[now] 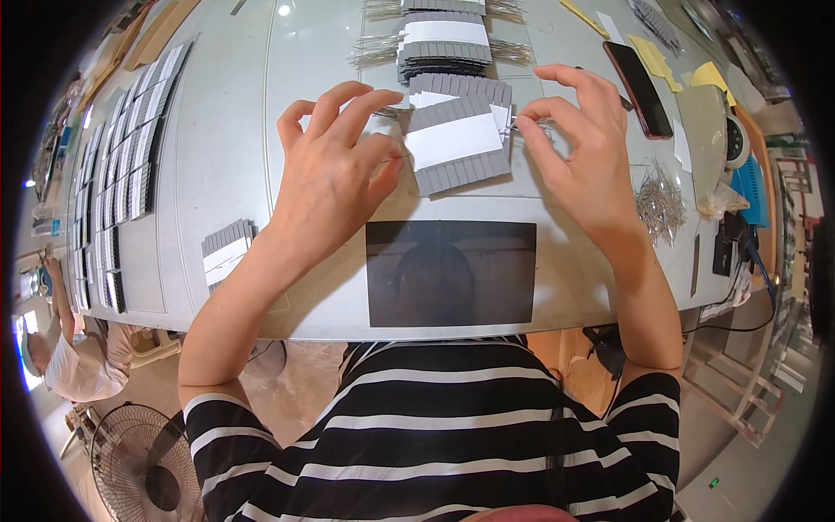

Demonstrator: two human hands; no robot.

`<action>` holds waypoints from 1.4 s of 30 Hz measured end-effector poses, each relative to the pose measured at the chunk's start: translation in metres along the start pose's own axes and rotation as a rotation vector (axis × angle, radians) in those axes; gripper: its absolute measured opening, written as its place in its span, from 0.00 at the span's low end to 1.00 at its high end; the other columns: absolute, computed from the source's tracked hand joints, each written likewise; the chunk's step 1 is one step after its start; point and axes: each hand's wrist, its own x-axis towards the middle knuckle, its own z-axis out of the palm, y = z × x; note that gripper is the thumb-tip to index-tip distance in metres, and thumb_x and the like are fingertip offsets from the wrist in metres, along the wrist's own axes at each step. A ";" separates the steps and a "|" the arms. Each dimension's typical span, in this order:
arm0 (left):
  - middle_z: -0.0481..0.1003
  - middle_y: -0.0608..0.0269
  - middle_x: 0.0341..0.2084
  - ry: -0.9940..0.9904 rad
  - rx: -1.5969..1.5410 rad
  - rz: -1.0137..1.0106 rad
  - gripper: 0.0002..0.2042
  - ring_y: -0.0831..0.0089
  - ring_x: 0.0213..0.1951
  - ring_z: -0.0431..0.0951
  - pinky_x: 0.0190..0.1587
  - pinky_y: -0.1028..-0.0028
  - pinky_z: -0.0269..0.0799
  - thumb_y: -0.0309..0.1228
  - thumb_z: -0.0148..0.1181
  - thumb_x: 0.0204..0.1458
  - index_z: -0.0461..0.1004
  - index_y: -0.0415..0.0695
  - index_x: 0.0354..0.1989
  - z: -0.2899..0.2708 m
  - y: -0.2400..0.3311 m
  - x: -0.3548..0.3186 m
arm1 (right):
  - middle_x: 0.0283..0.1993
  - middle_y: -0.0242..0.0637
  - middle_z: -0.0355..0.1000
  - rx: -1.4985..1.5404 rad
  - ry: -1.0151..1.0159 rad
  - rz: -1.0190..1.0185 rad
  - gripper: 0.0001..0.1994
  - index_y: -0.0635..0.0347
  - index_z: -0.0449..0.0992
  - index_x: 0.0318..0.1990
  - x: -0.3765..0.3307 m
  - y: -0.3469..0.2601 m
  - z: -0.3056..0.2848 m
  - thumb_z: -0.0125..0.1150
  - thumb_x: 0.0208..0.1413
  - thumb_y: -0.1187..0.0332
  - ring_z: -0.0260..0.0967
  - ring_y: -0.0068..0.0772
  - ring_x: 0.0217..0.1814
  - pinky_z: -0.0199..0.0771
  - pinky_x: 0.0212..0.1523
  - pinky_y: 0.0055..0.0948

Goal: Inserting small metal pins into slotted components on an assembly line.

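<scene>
In front of me a grey slotted card (457, 143) with a broad white band lies tilted on top of similar cards. My left hand (335, 161) is at its left edge, thumb and index finger drawn together, the other fingers raised. What that pinch holds, if anything, is hidden. On the other side my right hand (583, 143) has its thumb and index tip together beside thin wire ends at the card's right edge. Whether a wire is between them is too small to tell. Beyond the hands, a stack of grey-and-white cards (444, 39) has thin metal wires sticking out both sides.
A dark rectangular panel (452, 274) lies near the table's front edge. Loose wires (661, 204) form a heap on the right, below a phone (637, 90). Rows of cards (139, 130) line the left side; a small card pile (228, 248) sits by my left forearm.
</scene>
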 end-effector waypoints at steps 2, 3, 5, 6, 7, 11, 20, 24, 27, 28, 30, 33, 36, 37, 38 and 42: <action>0.74 0.64 0.54 0.012 -0.005 -0.002 0.05 0.62 0.60 0.68 0.57 0.51 0.56 0.24 0.68 0.43 0.76 0.45 0.24 0.000 0.000 -0.001 | 0.56 0.36 0.71 -0.016 0.015 -0.013 0.02 0.59 0.79 0.32 -0.001 -0.002 -0.003 0.66 0.52 0.72 0.61 0.45 0.62 0.56 0.60 0.44; 0.73 0.66 0.56 -0.010 -0.011 -0.016 0.05 0.62 0.62 0.67 0.60 0.52 0.54 0.24 0.69 0.43 0.77 0.46 0.26 0.000 -0.001 -0.001 | 0.56 0.36 0.71 -0.025 0.017 -0.007 0.02 0.59 0.79 0.31 -0.003 -0.002 -0.004 0.66 0.52 0.73 0.61 0.44 0.62 0.56 0.59 0.43; 0.72 0.67 0.58 -0.029 -0.019 -0.033 0.06 0.61 0.63 0.66 0.62 0.52 0.52 0.24 0.69 0.44 0.78 0.48 0.28 0.000 -0.002 -0.002 | 0.57 0.35 0.71 -0.034 0.017 -0.004 0.02 0.59 0.79 0.31 -0.006 -0.002 -0.006 0.66 0.51 0.73 0.61 0.44 0.62 0.56 0.58 0.43; 0.72 0.67 0.58 -0.029 -0.023 -0.028 0.06 0.61 0.63 0.66 0.62 0.52 0.52 0.24 0.69 0.44 0.78 0.48 0.28 0.001 -0.002 -0.002 | 0.57 0.35 0.71 -0.045 0.009 0.006 0.02 0.59 0.78 0.30 -0.009 -0.001 -0.006 0.66 0.51 0.73 0.61 0.43 0.62 0.56 0.57 0.43; 0.72 0.67 0.58 -0.029 -0.027 -0.022 0.06 0.60 0.63 0.66 0.62 0.52 0.52 0.24 0.69 0.44 0.78 0.48 0.28 0.001 -0.002 -0.002 | 0.57 0.35 0.71 -0.057 0.002 0.016 0.02 0.59 0.78 0.30 -0.011 -0.001 -0.006 0.66 0.50 0.73 0.61 0.43 0.62 0.57 0.57 0.43; 0.72 0.66 0.58 -0.031 -0.023 -0.019 0.06 0.60 0.63 0.65 0.62 0.51 0.52 0.24 0.69 0.43 0.78 0.48 0.28 0.002 -0.002 -0.002 | 0.57 0.36 0.71 -0.054 -0.025 0.043 0.03 0.59 0.77 0.29 -0.015 -0.006 -0.008 0.66 0.49 0.73 0.61 0.44 0.62 0.57 0.56 0.43; 0.71 0.65 0.59 -0.031 -0.011 -0.013 0.06 0.59 0.64 0.65 0.63 0.51 0.52 0.24 0.69 0.43 0.77 0.48 0.28 0.006 -0.003 -0.003 | 0.58 0.38 0.69 -0.173 -0.044 0.029 0.04 0.59 0.78 0.32 -0.026 -0.003 0.000 0.66 0.48 0.72 0.61 0.45 0.62 0.57 0.53 0.44; 0.71 0.64 0.59 -0.037 0.001 -0.011 0.06 0.59 0.64 0.65 0.63 0.51 0.51 0.24 0.69 0.43 0.77 0.48 0.28 0.007 -0.003 -0.003 | 0.58 0.39 0.69 -0.132 -0.028 0.032 0.07 0.59 0.81 0.36 -0.024 -0.009 0.001 0.68 0.49 0.71 0.61 0.46 0.62 0.58 0.53 0.44; 0.72 0.64 0.57 -0.016 0.002 -0.001 0.05 0.60 0.63 0.65 0.61 0.50 0.53 0.25 0.69 0.43 0.78 0.46 0.26 0.007 -0.001 -0.001 | 0.58 0.39 0.69 -0.087 -0.018 0.031 0.07 0.59 0.81 0.36 -0.022 -0.011 0.001 0.68 0.49 0.70 0.61 0.46 0.62 0.58 0.53 0.43; 0.73 0.64 0.55 0.001 0.007 0.008 0.03 0.62 0.62 0.65 0.59 0.49 0.55 0.26 0.69 0.43 0.79 0.45 0.24 0.007 -0.001 0.000 | 0.58 0.39 0.69 -0.077 -0.008 0.014 0.06 0.60 0.81 0.35 -0.022 -0.010 0.002 0.68 0.49 0.70 0.61 0.46 0.62 0.58 0.54 0.43; 0.73 0.64 0.55 0.002 0.008 0.011 0.03 0.62 0.62 0.65 0.59 0.49 0.55 0.26 0.69 0.43 0.79 0.45 0.24 0.007 -0.002 0.000 | 0.57 0.39 0.69 -0.086 0.003 -0.008 0.06 0.60 0.81 0.35 -0.020 -0.008 0.004 0.68 0.49 0.71 0.61 0.46 0.61 0.58 0.53 0.43; 0.73 0.64 0.55 0.003 0.009 0.014 0.03 0.62 0.62 0.65 0.59 0.49 0.55 0.26 0.69 0.43 0.79 0.45 0.24 0.006 -0.001 0.000 | 0.57 0.38 0.70 -0.104 0.033 -0.068 0.06 0.59 0.81 0.34 -0.018 -0.009 0.003 0.68 0.48 0.72 0.62 0.45 0.60 0.58 0.52 0.42; 0.73 0.63 0.55 0.004 0.009 0.013 0.03 0.62 0.62 0.65 0.59 0.49 0.55 0.27 0.68 0.44 0.79 0.44 0.24 0.005 -0.002 -0.001 | 0.57 0.37 0.70 -0.126 0.055 -0.141 0.06 0.59 0.80 0.33 -0.017 -0.013 -0.001 0.69 0.47 0.73 0.63 0.44 0.60 0.59 0.52 0.42; 0.73 0.63 0.55 0.005 0.009 0.013 0.03 0.62 0.62 0.65 0.59 0.49 0.55 0.27 0.68 0.44 0.79 0.44 0.24 0.005 -0.002 -0.001 | 0.57 0.37 0.70 -0.140 0.058 -0.174 0.06 0.59 0.80 0.33 -0.017 -0.014 -0.002 0.69 0.46 0.73 0.63 0.44 0.60 0.59 0.51 0.41; 0.73 0.63 0.55 0.006 0.010 0.012 0.03 0.62 0.62 0.65 0.59 0.49 0.55 0.27 0.68 0.44 0.79 0.44 0.24 0.005 -0.002 -0.001 | 0.57 0.37 0.70 -0.140 0.057 -0.176 0.06 0.59 0.80 0.33 -0.019 -0.014 -0.003 0.69 0.46 0.73 0.63 0.44 0.60 0.59 0.51 0.41; 0.73 0.63 0.55 0.001 0.020 0.020 0.04 0.62 0.62 0.66 0.59 0.49 0.55 0.27 0.68 0.44 0.79 0.43 0.24 0.006 -0.003 -0.001 | 0.56 0.36 0.70 -0.166 0.004 -0.180 0.06 0.58 0.79 0.33 -0.027 -0.013 -0.003 0.69 0.46 0.73 0.63 0.42 0.60 0.59 0.51 0.42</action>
